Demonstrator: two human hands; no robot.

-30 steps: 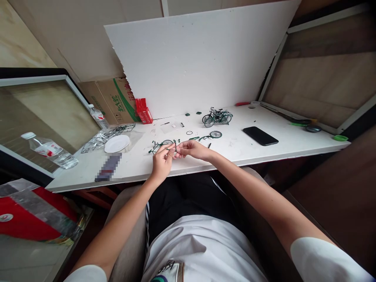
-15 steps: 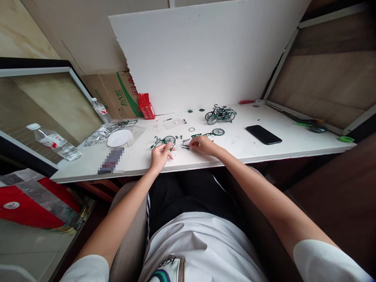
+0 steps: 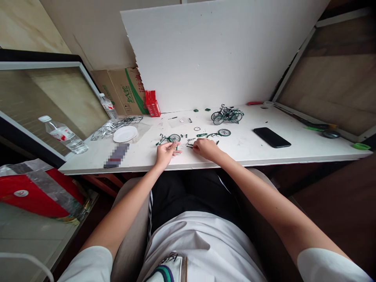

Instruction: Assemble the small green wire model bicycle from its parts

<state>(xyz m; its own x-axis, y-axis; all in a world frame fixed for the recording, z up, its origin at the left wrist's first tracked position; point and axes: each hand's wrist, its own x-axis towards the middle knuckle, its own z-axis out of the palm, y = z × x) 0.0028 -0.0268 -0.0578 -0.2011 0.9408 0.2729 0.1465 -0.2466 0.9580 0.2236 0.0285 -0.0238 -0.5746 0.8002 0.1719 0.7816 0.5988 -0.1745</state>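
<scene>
both hands' grip pinches small parts: left hand (image 3: 165,152) by green bike frame (image 3: 169,138), right hand (image 3: 205,148) on thin tool (image 3: 189,146).

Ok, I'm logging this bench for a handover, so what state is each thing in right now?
Finished green model bicycle: assembled, standing upright.
Partly built green bicycle frame: incomplete, lying flat beside the left hand.
Loose spoked wheel: lying flat on the white table.
Right hand: pinching a small dark part.
Black phone: screen dark, lying flat.
Clear plastic water bottle: capped, on its side.
White round plate: flat.
</scene>
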